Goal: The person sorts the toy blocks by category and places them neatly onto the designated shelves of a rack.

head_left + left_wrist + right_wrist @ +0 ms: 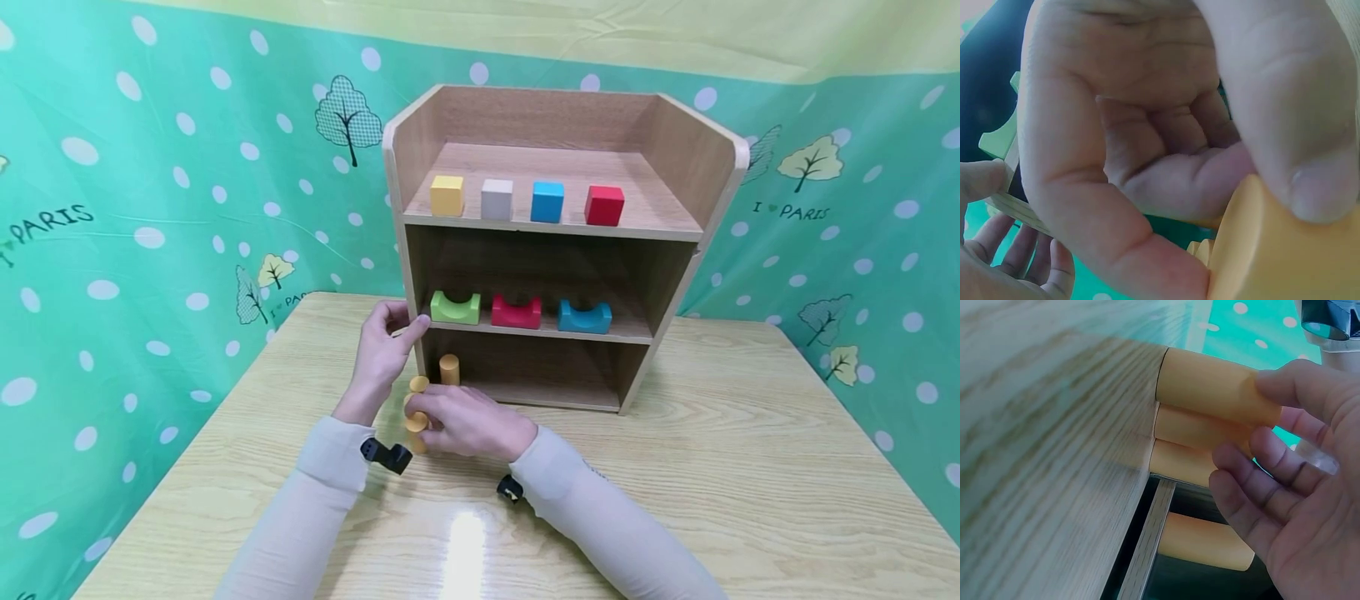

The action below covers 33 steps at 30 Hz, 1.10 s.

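My left hand (380, 358) holds the left side panel of the wooden shelf unit (411, 275), its thumb on the front edge. With thumb and finger, my right hand (472, 421) pinches the nearest yellow wooden cylinder (1210, 384), which stands upright on the table. Behind it, two more cylinders (1179, 462) line up toward the shelf, partly covered by the right fingers. Another upright cylinder (449, 367) is inside the bottom compartment, at its left end. The left wrist view shows the pinched cylinder (1297, 250) close up.
Green (455, 311), red (516, 314) and blue (585, 319) arch blocks sit on the middle shelf. Yellow (447, 197), white (497, 200), blue (547, 202) and red (603, 206) cubes stand on the top shelf. A dotted curtain (187, 167) surrounds the table (750, 467).
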Available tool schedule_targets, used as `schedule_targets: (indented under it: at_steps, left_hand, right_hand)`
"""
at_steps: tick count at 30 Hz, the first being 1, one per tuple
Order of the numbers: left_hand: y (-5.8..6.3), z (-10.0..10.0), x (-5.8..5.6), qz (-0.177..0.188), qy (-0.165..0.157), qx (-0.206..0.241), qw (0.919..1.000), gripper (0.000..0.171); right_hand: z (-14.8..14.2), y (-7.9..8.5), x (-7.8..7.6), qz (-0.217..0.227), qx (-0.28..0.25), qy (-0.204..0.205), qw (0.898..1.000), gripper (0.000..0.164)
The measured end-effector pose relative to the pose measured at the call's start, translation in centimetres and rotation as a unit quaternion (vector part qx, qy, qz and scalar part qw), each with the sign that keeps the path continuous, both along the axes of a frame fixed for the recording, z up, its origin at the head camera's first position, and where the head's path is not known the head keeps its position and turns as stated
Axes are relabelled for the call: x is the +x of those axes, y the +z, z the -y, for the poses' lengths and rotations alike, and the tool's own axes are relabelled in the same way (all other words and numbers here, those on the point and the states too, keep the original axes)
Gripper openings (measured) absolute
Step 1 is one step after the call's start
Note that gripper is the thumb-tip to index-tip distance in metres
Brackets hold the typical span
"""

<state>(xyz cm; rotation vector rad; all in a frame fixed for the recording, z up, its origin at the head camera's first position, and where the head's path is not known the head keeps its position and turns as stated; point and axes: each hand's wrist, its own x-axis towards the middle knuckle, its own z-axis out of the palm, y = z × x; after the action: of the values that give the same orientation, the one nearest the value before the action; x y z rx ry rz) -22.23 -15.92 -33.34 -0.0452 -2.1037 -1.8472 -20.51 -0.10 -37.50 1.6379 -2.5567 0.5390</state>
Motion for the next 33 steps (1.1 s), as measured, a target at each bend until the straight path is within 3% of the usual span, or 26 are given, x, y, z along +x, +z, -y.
schedule_targets:
  at_steps: [10,33]
  left_hand:
    - [-0.01,0.05,0.06,0.0,0.002,-0.003,1.0,0.036]
    - [-0.03,0.03,-0.03,0.002,0.001,-0.002,1.0,0.037]
  right_hand:
    - [0.06,-0.27,0.08,0.007,0.008,-0.011,1.0,0.027]
    - [-0.62,0.19,-0.12,0.013,0.009,-0.031,0.999,0.023]
